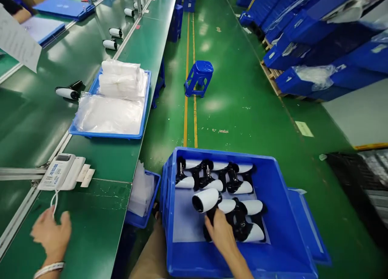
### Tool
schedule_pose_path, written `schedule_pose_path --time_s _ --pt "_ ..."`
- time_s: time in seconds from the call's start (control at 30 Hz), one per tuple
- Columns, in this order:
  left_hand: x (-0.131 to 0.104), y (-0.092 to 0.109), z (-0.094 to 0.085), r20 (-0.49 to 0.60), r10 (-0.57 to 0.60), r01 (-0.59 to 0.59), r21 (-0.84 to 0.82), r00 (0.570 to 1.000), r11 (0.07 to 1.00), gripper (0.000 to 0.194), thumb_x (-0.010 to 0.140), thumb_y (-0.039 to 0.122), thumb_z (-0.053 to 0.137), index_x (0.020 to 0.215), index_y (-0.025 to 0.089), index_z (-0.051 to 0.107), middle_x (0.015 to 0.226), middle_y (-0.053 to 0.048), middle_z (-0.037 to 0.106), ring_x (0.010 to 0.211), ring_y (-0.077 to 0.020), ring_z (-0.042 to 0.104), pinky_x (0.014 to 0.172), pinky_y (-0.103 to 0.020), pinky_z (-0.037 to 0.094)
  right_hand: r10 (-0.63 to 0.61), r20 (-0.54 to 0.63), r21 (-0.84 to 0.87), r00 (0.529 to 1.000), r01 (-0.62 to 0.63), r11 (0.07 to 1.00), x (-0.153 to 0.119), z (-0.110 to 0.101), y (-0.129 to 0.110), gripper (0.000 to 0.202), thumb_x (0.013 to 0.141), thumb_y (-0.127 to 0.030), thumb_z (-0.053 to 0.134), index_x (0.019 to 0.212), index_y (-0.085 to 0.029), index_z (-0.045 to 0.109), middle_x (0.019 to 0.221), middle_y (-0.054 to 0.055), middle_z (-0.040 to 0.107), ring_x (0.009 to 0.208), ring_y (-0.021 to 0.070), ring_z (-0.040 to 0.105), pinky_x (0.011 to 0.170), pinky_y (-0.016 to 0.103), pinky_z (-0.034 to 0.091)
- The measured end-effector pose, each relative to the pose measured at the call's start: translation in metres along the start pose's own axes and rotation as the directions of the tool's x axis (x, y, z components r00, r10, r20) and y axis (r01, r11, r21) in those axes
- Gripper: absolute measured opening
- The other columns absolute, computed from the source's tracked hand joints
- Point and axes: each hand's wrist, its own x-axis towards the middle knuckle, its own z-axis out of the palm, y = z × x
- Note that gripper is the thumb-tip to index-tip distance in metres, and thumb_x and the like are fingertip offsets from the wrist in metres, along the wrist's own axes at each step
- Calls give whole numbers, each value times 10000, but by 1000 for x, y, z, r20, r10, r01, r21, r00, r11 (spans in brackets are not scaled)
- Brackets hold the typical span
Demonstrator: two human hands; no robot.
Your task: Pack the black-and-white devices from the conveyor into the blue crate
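A person seen from their own head, two bare forearms with no sleeves. The left hand [50, 234] has a white beaded bracelet [48, 269] at the wrist. The right hand [221, 232] wears nothing. Tan trousers [150, 254] cover the lap.

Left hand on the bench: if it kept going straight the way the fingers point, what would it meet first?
Probably the white handset just beyond the left hand; its cord already hangs at the fingertips. Depth is uncertain.

We stand on a factory assembly floor, our long green workbench [100, 214] lined with identical handheld units, blue plastic crates [303, 48] stacked on pallets, painted green floor [242, 109] with yellow aisle lines [190, 68], blue stool [198, 77].
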Motion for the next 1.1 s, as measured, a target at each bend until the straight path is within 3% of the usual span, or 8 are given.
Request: schedule_pose_path --time_s 0.07,0.13,0.2,0.3,0.37,0.5,0.77,1.1 --pt "-34 34 -5 2 137 -136 -76 991 988 678 886 544 436 1457 188 522 1477 -185 560 1321 -406 544 1092 -636 432 66 120 7 991 -67 998 -12 18 -14 126 972 -241 446 1058 -184 518 950 165 676 850 308 741 667 378 608" --pt "-66 55 -2 27 172 -169 -91 985 981 667 916 526 423 1466 161 522 1537 -218 494 1369 -435 488 1106 -680 385 120 252 -25 960 -118 993 -18 22 -26 109 965 -211 476 1037 -169 547 964 168 674 862 308 745 699 380 606" --pt "-89 58 8 16 59 -58 -86 998 995 653 939 502 405 1493 167 488 1592 -220 425 1393 -454 446 1086 -713 373 156 357 -70 921 -141 988 -18 14 -29 138 968 -196 485 1069 -146 564 1007 173 668 879 313 744 725 388 594" --pt "-108 43 27 -60 -183 178 -71 981 981 659 945 497 411 1509 160 454 1605 -243 388 1377 -483 437 1040 -735 383 165 428 -110 888 -130 985 -10 -9 -21 206 986 -191 447 1140 -105 554 1081 193 646 920 320 734 745 385 561" --pt "-113 30 39 -135 -215 209 -59 967 976 640 954 510 409 1499 179 469 1599 -226 407 1392 -470 426 1065 -725 357 167 454 -116 875 -127 985 -2 -24 -15 219 1001 -206 431 1152 -96 546 1095 196 644 975 331 717 778 386 539" --pt "-116 19 52 -196 -115 109 -40 974 993 596 983 496 382 1478 188 504 1573 -201 455 1438 -411 404 1131 -651 316 250 529 -118 811 -221 968 9 -31 -21 254 1017 -265 472 1169 -73 542 1117 204 656 1074 342 686 887 398 510" --pt "-116 19 51 -180 -103 97 -43 978 994 574 988 448 427 1486 173 499 1567 -215 459 1456 -392 393 1149 -643 313 401 496 -198 770 -349 916 6 13 -64 338 1029 -250 448 1265 -15 505 1236 275 598 1098 331 693 910 384 526" --pt "-117 21 48 -165 -99 94 -40 981 995 571 979 404 460 1503 177 468 1575 -223 443 1479 -382 374 1166 -654 307 521 448 -243 726 -462 853 5 49 -58 381 1025 -238 404 1273 34 504 1233 330 600 1066 318 717 932 394 546"
